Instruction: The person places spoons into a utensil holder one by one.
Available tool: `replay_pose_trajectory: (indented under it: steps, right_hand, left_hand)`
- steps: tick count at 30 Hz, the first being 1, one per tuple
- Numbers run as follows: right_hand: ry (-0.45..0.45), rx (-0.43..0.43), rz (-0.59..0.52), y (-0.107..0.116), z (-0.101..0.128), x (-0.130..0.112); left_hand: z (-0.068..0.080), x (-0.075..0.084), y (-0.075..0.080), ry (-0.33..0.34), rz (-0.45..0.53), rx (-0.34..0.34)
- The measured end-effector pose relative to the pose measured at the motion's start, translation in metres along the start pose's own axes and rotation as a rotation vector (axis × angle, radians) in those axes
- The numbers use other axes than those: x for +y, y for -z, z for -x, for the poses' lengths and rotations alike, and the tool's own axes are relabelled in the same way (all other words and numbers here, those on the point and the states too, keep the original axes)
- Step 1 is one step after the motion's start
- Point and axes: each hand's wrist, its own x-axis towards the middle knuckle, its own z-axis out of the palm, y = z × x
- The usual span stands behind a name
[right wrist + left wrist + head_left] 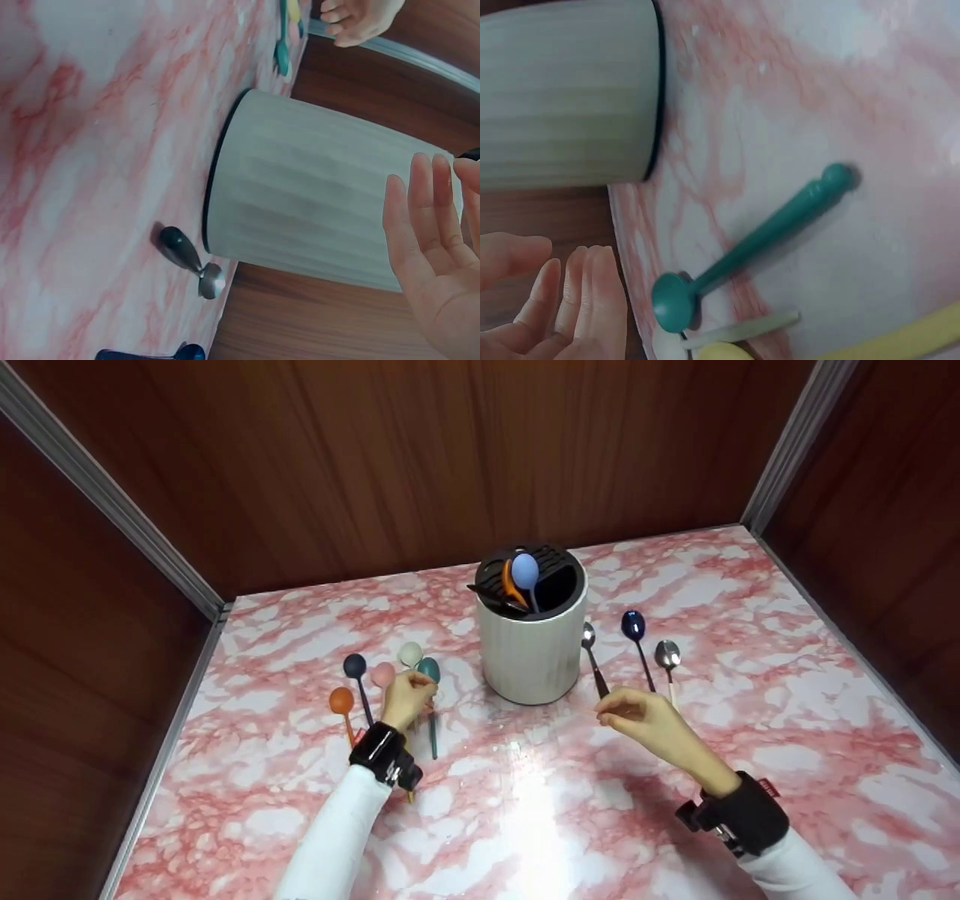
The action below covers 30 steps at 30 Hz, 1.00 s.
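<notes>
Standing between both hands, white holder; spoons flank it, seemingly untouched.

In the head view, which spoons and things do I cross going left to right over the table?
Orange spoon → dark navy spoon → left hand → white holder → blue metal spoon → silver spoon.

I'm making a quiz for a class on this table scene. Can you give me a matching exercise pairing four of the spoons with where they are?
Things:
1. light blue spoon
2. teal spoon
3. dark blue spoon
4. orange spoon

Places:
A. on the table right of the white holder
B. farthest left on the table
C. standing in the holder
D. by the left hand

Pairs: 1-C, 2-D, 3-A, 4-B
</notes>
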Motion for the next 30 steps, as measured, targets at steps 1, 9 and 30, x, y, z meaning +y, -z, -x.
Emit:
replay_pose_trajectory:
  steps: [1,9,30]
  right_hand:
    - [0.002,0.002,-0.002,0.000,0.001,0.001]
    - [-0.010,-0.006,-0.049,0.001,0.006,0.005]
    - [-0.027,-0.028,-0.085,0.002,0.014,0.012]
  left_hand:
    - [-0.003,-0.001,0.000,0.000,-0.007,0.000]
    - [-0.016,-0.005,-0.001,-0.029,-0.210,0.041]
    - [-0.030,-0.025,-0.008,-0.092,-0.518,0.091]
